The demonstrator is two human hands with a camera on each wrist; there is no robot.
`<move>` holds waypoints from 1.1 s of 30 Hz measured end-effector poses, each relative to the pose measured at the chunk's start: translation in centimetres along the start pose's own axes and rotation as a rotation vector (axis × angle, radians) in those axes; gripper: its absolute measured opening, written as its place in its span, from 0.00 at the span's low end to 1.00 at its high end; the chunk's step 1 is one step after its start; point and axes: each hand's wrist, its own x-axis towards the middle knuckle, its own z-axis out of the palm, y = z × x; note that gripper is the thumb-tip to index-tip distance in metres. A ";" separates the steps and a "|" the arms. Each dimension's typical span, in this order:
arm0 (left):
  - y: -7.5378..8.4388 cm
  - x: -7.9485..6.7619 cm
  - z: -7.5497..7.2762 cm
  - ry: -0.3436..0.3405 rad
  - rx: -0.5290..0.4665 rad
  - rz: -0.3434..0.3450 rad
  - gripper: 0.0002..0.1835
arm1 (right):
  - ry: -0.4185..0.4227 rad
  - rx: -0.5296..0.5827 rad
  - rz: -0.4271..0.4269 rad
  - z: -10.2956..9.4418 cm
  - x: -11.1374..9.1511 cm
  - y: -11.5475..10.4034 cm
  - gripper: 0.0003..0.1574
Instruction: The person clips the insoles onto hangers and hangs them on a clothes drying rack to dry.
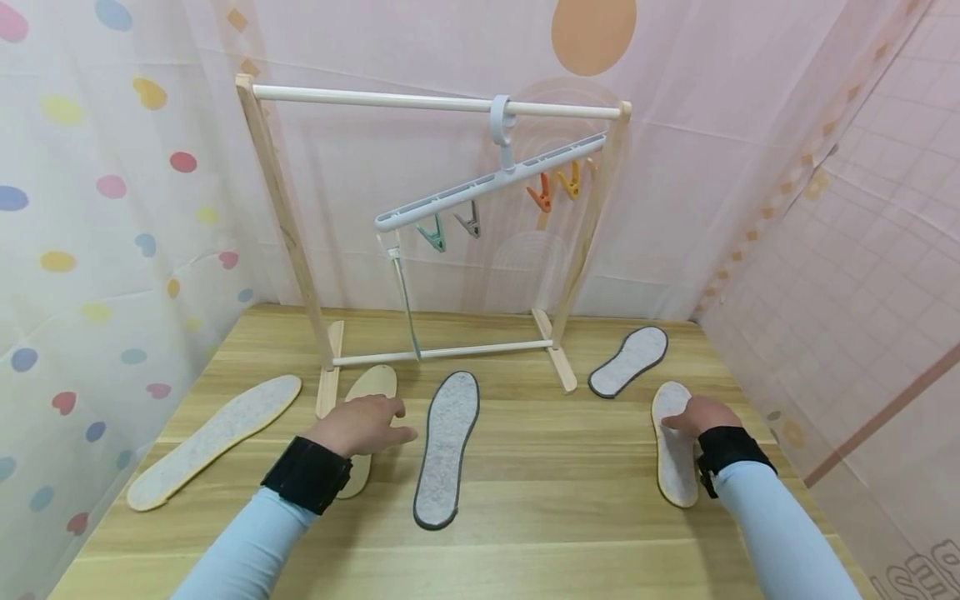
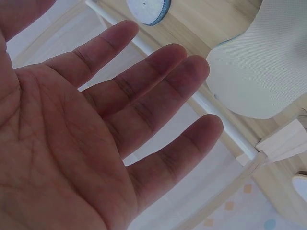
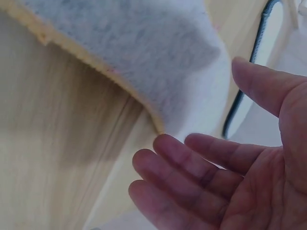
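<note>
My left hand (image 1: 365, 425) hovers over a beige insole (image 1: 381, 381), partly covering it. In the left wrist view the fingers are spread, the palm holds nothing, and the insole's ribbed face (image 2: 264, 72) lies beyond the fingertips. At the right, my right hand (image 1: 703, 415) is at the side of a grey felt insole (image 1: 677, 471) with yellow edging. Seen from the right wrist, its loosely bent fingers (image 3: 192, 184) are close to the insole's rounded end (image 3: 192, 96), thumb apart from them; contact is unclear. Between the hands lies a grey insole (image 1: 447, 458) with dark edging.
A wooden stand (image 1: 288, 225) with a white top rail (image 1: 375, 99) is at the back. From it hangs a tilted hanger (image 1: 487, 183) bearing several coloured clips (image 1: 542, 196). Another dark-edged insole (image 1: 632, 360) lies back right, and a yellow-edged one (image 1: 217, 437) lies far left.
</note>
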 end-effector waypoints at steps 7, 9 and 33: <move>0.0 -0.2 0.1 0.006 -0.005 0.010 0.24 | -0.010 0.035 0.005 0.5 1.0 1.0 0.40; -0.1 -0.2 0.1 0.007 -0.002 0.011 0.24 | -0.020 0.039 0.009 0.5 1.0 1.0 0.41; 0.0 -0.4 0.1 0.018 0.006 0.018 0.25 | 0.015 0.031 0.116 1.4 2.1 0.5 0.33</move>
